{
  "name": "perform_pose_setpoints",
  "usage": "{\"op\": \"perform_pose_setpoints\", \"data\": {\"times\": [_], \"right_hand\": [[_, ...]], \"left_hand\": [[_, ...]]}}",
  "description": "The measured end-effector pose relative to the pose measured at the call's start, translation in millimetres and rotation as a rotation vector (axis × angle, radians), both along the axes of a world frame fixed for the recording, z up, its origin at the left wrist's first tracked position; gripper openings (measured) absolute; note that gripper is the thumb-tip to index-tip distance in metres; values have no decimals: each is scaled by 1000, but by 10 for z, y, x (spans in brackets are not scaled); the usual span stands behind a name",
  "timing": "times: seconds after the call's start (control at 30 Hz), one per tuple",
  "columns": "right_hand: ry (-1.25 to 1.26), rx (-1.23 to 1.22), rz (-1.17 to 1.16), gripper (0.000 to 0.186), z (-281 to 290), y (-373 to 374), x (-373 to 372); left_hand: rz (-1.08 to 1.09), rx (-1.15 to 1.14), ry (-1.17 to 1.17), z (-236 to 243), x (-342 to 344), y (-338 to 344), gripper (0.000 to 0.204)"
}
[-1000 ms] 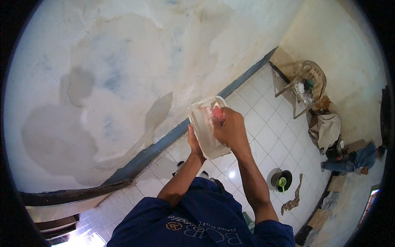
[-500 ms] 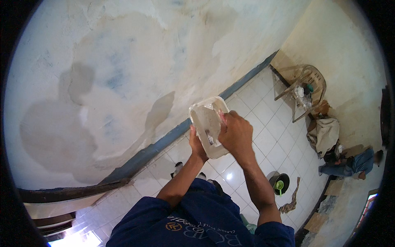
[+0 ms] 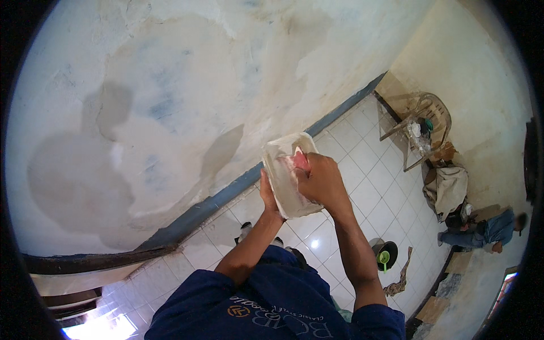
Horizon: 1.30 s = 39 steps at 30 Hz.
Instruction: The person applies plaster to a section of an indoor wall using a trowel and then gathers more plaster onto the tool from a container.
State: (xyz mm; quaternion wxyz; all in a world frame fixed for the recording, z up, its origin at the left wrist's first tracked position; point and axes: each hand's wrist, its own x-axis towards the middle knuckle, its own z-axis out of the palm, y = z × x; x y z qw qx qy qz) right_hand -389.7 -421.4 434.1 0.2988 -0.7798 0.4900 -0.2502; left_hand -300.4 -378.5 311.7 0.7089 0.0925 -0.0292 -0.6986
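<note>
My left hand (image 3: 270, 198) grips a pale, putty-smeared rectangular plastic tray (image 3: 276, 162) along its left side, holding it in front of the mottled, patchy white wall (image 3: 158, 96). My right hand (image 3: 320, 181) is closed on a red, putty-streaked tool (image 3: 300, 158), probably a scraper, inside the tray. Its fingers and the tool's lower part are partly hidden. Shadows of my head and arms fall on the wall to the left.
Below are white floor tiles and a blue baseboard (image 3: 238, 184). At right stand a plastic chair (image 3: 433, 107) with items, crumpled sacks (image 3: 450, 187), a dark bucket (image 3: 382, 249) with a green dipper, and a crumpled rag (image 3: 402, 280). Another person (image 3: 490, 229) is by the far wall.
My right hand has moved the red tool inside the tray: half a second ago it was mostly hidden, now its red face shows again. My left hand holds steady.
</note>
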Motion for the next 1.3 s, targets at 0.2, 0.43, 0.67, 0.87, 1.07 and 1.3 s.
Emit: {"op": "perform_pose_setpoints", "data": {"times": [0.2, 0.43, 0.67, 0.87, 1.07, 1.3], "right_hand": [[76, -132, -20, 13, -133, 6, 38], [-39, -136, -16, 13, -148, -16, 4], [11, -113, -52, 14, -164, 5, -2], [6, -156, -28, 13, -112, 93, 34], [-62, -137, -43, 13, -73, 143, 46], [-32, -173, -45, 15, -142, 134, 93]], "left_hand": [[9, 48, -59, -138, 12, -17, 77], [24, 41, -82, -119, 31, -33, 76], [16, 12, -173, -3, 34, 10, 74], [6, 83, -127, -46, 51, 8, 76], [7, 72, -188, -97, 46, 6, 77], [51, 32, -198, -142, 43, -9, 76]]}}
